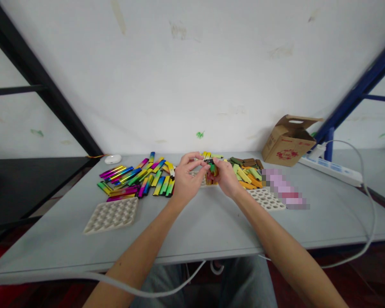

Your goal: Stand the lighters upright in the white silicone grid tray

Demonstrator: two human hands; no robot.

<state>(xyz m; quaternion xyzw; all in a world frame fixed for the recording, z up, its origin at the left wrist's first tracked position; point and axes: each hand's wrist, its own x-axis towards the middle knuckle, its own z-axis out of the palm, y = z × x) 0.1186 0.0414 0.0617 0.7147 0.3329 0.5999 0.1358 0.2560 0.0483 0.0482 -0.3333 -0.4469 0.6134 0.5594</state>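
Over the middle of the table, my right hand (227, 176) grips a small green-and-black piece (213, 167) between thumb and fingers. My left hand (188, 179) meets it from the other side, its thumb and index finger closed at the dark end. Its exact kind is too small to make out. Left of my hands lies a loose pile of slim, shiny flat tubes (137, 176) in gold, purple, blue and green. Behind and below my fingers a pale holder (204, 182) with more pieces is partly hidden. Yellow, orange and green flat pieces (248, 176) lie to the right.
A white tray with rows of pockets (111, 214) lies front left, and another perforated one (267, 199) is at the right. Further right are a blurred pink item (284, 188), an open cardboard box (287, 143) and a power strip (333, 170). A white case (113, 159) sits back left.
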